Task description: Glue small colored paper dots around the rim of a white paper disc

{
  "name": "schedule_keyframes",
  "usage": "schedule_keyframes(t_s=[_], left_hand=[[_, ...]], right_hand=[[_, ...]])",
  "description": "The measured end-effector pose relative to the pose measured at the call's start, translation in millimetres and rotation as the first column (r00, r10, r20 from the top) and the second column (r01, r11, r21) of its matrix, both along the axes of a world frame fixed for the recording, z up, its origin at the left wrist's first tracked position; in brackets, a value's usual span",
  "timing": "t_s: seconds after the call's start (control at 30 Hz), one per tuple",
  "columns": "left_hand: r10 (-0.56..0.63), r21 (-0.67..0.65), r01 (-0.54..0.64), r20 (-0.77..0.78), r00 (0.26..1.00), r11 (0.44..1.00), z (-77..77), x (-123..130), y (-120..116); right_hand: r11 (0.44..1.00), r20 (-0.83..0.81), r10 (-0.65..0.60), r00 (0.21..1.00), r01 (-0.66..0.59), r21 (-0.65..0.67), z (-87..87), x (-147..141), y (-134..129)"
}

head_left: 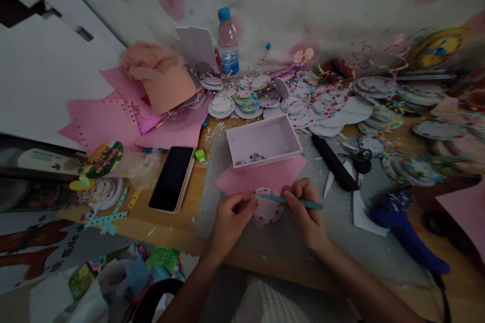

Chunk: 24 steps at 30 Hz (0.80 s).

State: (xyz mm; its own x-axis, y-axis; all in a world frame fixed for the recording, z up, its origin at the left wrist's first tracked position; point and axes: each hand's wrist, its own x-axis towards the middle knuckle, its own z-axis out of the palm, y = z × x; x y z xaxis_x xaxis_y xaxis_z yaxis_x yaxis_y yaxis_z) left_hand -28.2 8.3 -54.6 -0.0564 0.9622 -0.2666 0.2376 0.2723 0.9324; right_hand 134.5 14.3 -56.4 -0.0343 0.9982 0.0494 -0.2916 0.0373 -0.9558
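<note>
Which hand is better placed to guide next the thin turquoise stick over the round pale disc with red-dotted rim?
Probably the right hand: it grips the turquoise stick, which reaches across the disc. The left hand is at the disc's left edge and seems to pinch it.

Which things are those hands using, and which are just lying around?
Seem part of the job:
round card with red dots, at the left hand
teal stick, in the right hand
white box with tiny bits inside
pink sheet

Probably just lying about:
phone
water bottle
keys
</note>
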Motion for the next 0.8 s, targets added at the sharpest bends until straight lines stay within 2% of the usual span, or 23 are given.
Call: schedule_keyframes(t_s=[0.17,0.37,0.53,0.8], left_hand=[[0.010,-0.004,-0.010,0.022,1.000,1.000,0.4,0,0],[0.018,-0.037,-0.015,0.055,0.998,0.999,4.4,3,1],[0.052,-0.043,-0.049,0.073,0.996,0.998,5.6,7,5],[0.064,-0.032,-0.062,0.063,0.996,0.998,4.7,9,7]], right_hand=[[0.990,0.077,-0.028,0.997,0.017,0.139,-7.8,-3,-7],[0.996,-0.007,-0.086,0.996,0.087,0.026,-10.3,-7,-7],[0.995,-0.076,-0.093,0.993,0.092,-0.027,-9.4,-9,-4],[0.995,0.002,-0.097,0.995,0.097,-0.014,-11.9,-7,-4]])
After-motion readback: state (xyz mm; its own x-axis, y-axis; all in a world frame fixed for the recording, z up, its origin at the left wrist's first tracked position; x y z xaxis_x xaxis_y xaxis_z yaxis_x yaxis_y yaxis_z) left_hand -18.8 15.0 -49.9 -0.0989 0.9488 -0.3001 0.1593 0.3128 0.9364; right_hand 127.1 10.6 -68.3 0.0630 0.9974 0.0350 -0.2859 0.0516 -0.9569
